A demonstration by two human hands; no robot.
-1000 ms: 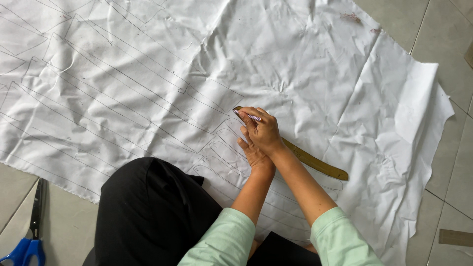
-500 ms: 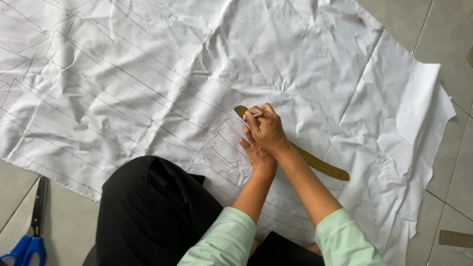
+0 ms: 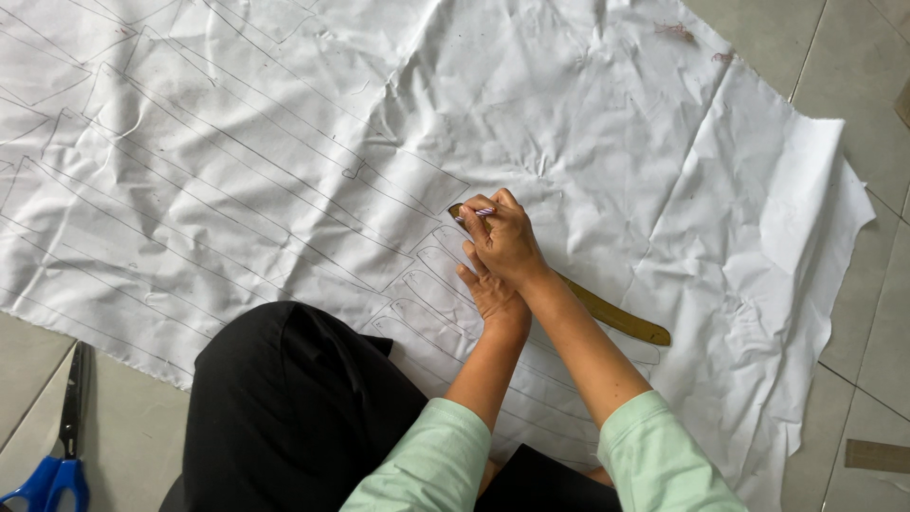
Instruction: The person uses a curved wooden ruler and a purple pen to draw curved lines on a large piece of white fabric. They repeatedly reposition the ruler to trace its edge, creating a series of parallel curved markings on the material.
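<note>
At the far left, scissors (image 3: 57, 446) with blue handles lay on the tiled floor (image 3: 853, 57), just off the edge of a large white cloth (image 3: 284, 142) marked with pencilled lines. A black-clad knee (image 3: 284, 408) rested on the cloth's near edge. Toward the middle, the left hand (image 3: 491, 292) lay flat with fingers spread, pressing down on a curved brown ruler (image 3: 616, 318); it grasped nothing. Crossing just above it, the right hand (image 3: 502, 237) was closed around a striped pencil (image 3: 474, 214), its tip seemingly touching the cloth beside the ruler's upper end, though the fingers hid the contact. The ruler ran down to the right across the cloth.
</note>
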